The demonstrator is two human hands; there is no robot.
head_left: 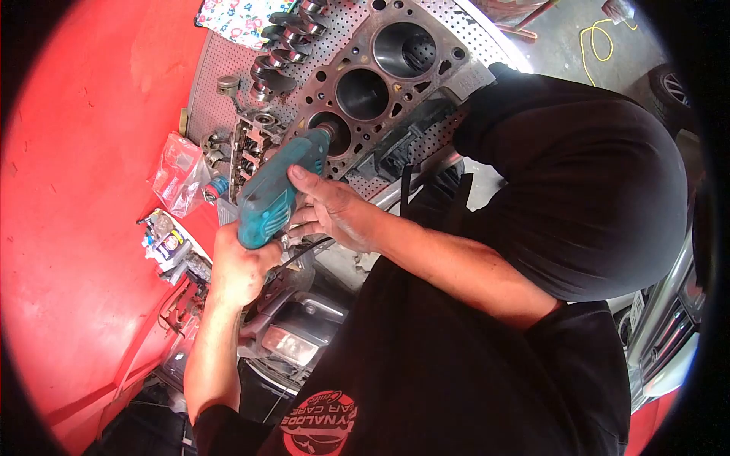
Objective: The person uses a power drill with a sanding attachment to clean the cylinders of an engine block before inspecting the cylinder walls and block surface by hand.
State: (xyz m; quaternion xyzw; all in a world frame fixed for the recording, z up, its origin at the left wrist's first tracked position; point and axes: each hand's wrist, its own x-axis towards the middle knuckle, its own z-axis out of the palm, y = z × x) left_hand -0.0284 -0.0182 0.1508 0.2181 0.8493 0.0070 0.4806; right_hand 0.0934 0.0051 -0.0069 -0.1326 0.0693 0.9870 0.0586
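Note:
My left hand (243, 266) is wrapped round the rear end of a teal power drill (281, 182). Against the side of the drill lies my right hand (331, 209), its thumb on the body and its fingers curled beneath, partly hidden. The drill points up and right, with its front end inside the lowest bore of an engine block (327, 83). Two other round bores show above that one. A crankshaft (285, 49) lies left of the block. Below it are a piston (228, 85) and a metal part with springs (247, 148).
The parts sit on a perforated surface (209, 68). A floral cloth (243, 23), plastic packaging (179, 175) and small containers (167, 239) lie to the left. Large black-clothed form (578, 182) fills the right. Beyond are a yellow cord (597, 45) and wheel (673, 87).

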